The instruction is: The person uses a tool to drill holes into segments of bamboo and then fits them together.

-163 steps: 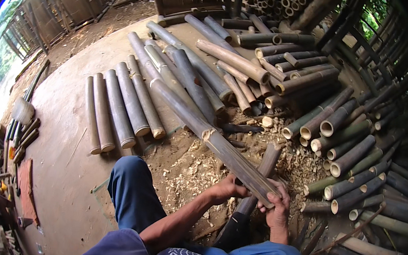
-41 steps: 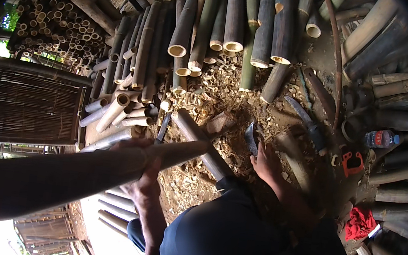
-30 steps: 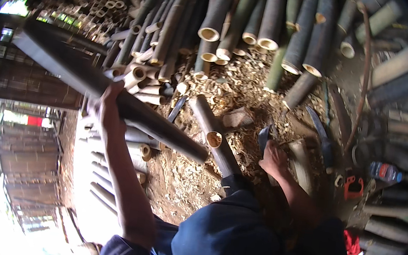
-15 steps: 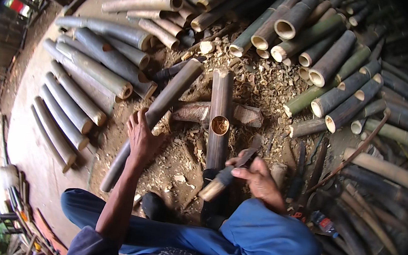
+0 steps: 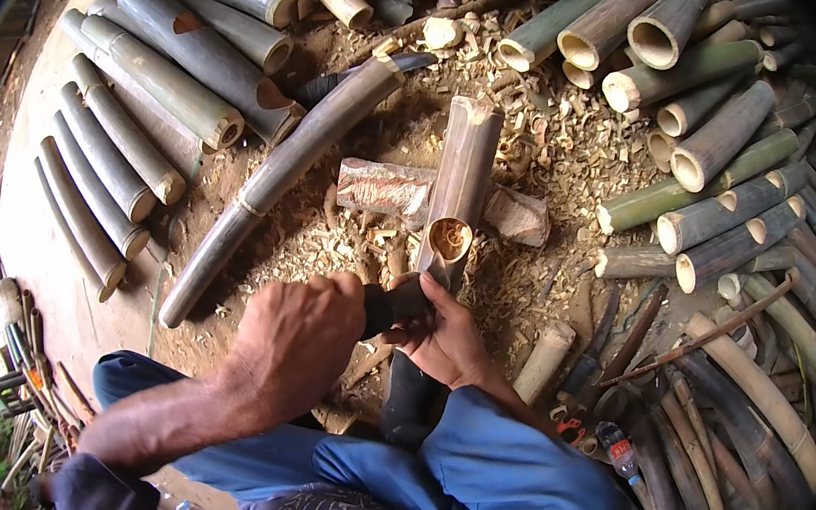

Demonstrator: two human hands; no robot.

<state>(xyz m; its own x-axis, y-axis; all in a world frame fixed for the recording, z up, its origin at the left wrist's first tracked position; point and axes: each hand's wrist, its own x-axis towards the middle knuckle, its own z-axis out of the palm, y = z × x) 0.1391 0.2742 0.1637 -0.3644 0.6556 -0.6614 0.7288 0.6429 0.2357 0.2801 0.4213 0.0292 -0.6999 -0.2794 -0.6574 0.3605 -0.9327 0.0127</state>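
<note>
My left hand is closed in a fist round the dark-wrapped handle of a knife. The fingers of my right hand close on the knife near the base of its blade, which my thumb partly hides. That blade is at the near side of a round hole in a brown bamboo tube; whether it is cutting I cannot tell. Curled shavings sit inside the hole. The tube points away from me, resting across a short, rough log. To the left lies a long bamboo pole, apart from both hands.
Cut bamboo tubes lie in rows at the left, with more bamboo piled at the right. Wood shavings cover the ground. Near my right knee are another dark-handled blade, a short bamboo piece and a plastic bottle.
My left hand has let go of the bamboo pole and now grips the knife handle. My right hand has brought the knife up and left to the holed tube. The view has shifted.
</note>
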